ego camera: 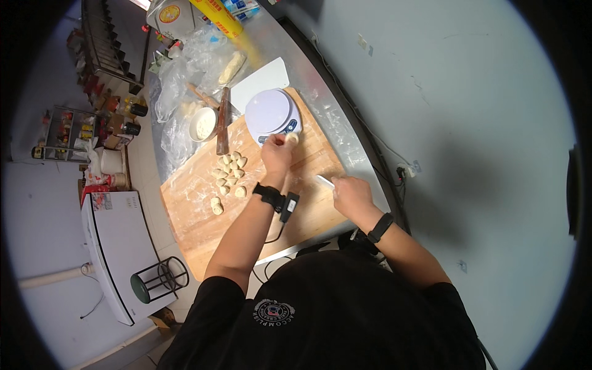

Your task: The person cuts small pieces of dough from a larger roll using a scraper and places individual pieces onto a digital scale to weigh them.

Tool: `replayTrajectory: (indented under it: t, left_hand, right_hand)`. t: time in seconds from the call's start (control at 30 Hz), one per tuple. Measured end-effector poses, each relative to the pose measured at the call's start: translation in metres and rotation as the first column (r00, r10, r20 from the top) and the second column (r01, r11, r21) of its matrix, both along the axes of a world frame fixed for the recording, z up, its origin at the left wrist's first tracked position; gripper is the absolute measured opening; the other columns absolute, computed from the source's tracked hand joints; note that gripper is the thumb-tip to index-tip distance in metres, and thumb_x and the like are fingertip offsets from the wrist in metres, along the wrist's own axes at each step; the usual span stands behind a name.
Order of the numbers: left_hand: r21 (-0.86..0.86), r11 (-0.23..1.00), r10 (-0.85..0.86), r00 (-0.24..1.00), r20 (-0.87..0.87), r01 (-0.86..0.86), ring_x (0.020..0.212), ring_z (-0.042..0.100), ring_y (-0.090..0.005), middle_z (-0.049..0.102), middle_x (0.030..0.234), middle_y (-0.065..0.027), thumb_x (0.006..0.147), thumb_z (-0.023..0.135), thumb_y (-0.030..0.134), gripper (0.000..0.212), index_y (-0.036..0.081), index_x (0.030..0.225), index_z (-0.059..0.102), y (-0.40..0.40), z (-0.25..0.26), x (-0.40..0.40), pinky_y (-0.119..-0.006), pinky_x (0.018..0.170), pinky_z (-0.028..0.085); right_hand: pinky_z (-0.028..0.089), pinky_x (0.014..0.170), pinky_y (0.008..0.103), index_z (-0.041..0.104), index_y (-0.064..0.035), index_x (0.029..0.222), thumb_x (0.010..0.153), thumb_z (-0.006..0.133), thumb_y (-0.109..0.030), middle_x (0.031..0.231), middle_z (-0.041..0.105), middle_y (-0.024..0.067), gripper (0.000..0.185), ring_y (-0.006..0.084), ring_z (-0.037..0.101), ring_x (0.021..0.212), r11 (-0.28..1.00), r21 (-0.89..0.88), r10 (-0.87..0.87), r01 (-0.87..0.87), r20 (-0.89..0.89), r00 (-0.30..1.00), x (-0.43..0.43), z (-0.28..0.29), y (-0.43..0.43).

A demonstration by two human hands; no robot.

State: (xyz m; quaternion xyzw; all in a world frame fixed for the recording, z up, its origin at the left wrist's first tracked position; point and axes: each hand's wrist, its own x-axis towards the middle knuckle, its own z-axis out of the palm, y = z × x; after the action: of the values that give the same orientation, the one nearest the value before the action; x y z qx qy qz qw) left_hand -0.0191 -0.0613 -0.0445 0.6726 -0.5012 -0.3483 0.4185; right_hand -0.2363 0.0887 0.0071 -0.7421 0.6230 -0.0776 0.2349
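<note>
My left hand [277,155] is closed on a small piece of dough [292,138], just at the near edge of a white kitchen scale [269,112]. Nothing lies on the scale's round plate. Lower right, my right hand [352,196] grips a pale flat blade [325,181], perhaps a scraper or knife, over the floured wooden board [305,199]. Several cut dough pieces [232,167] are grouped on the board left of my left wrist, with another dough piece [216,206] lying apart, nearer to me.
Beyond the board's far left edge are a white bowl [203,125] of flour and a dark rolling pin [223,121]. A white flat sheet [261,83], a dough log [232,67], plastic bags [173,92] and a yellow roll [217,18] lie farther back on the metal table. A wall runs along the right.
</note>
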Motion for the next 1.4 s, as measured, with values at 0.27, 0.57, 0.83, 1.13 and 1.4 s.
replayTrajectory:
  t: [0.27, 0.57, 0.83, 1.13, 1.4]
  left_hand:
    - [-0.153, 0.983, 0.100, 0.994, -0.032, -0.104, 0.072, 0.075, -0.0148, 0.079, 0.088, -0.0079, 0.098, 0.077, 0.003, 0.020, -0.004, 0.117, 0.079, -0.063, 0.008, 0.080, -0.029, 0.066, 0.059]
    - [-0.138, 0.989, 0.058, 0.995, 0.077, -0.047, 0.079, 0.073, -0.0147, 0.078, 0.095, -0.0079, 0.101, 0.071, 0.004, 0.018, -0.005, 0.115, 0.079, -0.037, -0.013, 0.125, -0.030, 0.074, 0.059]
    - [-0.185, 0.983, 0.048, 0.962, 0.270, 0.003, 0.090, 0.079, -0.0237, 0.083, 0.103, -0.0143, 0.098, 0.072, 0.009, 0.024, -0.001, 0.118, 0.081, -0.059, 0.018, 0.107, -0.035, 0.084, 0.061]
    - [-0.218, 0.962, -0.048, 0.888, 0.458, 0.164, 0.111, 0.077, -0.0379, 0.080, 0.121, -0.0228, 0.097, 0.075, 0.014, 0.034, 0.004, 0.129, 0.080, -0.077, 0.042, 0.085, -0.044, 0.098, 0.060]
    - [-0.083, 0.974, -0.133, 0.825, 0.550, 0.212, 0.107, 0.076, -0.0401, 0.079, 0.117, -0.0247, 0.098, 0.073, 0.014, 0.036, 0.005, 0.132, 0.078, -0.078, 0.046, 0.063, -0.047, 0.095, 0.060]
  right_hand:
    - [0.060, 0.080, 0.0516, 0.080, -0.0067, 0.122, 0.097, 0.070, -0.017, 0.095, 0.079, 0.0148, 0.029, 0.0361, 0.077, 0.092, 1.000, -0.006, 0.003, -0.003, 0.003, 1.000, 0.005, 0.007, 0.000]
    - [0.059, 0.079, 0.0533, 0.078, -0.0059, 0.108, 0.095, 0.066, -0.010, 0.091, 0.077, 0.0175, 0.018, 0.0392, 0.076, 0.089, 0.984, -0.172, -0.042, 0.053, 0.064, 0.997, 0.004, 0.003, 0.006]
    - [0.058, 0.078, 0.0543, 0.073, -0.0057, 0.096, 0.093, 0.065, -0.008, 0.090, 0.076, 0.0186, 0.009, 0.0415, 0.075, 0.089, 0.985, -0.170, -0.023, 0.031, 0.049, 0.999, -0.002, 0.000, 0.002]
    - [0.060, 0.085, 0.0506, 0.079, -0.0049, 0.126, 0.097, 0.067, -0.016, 0.103, 0.080, 0.0153, 0.033, 0.0359, 0.077, 0.097, 0.999, 0.027, -0.017, 0.017, -0.001, 1.000, 0.001, 0.008, 0.000]
    - [0.060, 0.085, 0.0504, 0.079, -0.0049, 0.127, 0.098, 0.067, -0.016, 0.103, 0.080, 0.0153, 0.033, 0.0359, 0.077, 0.097, 1.000, 0.026, -0.007, 0.007, -0.033, 0.999, -0.002, 0.009, -0.001]
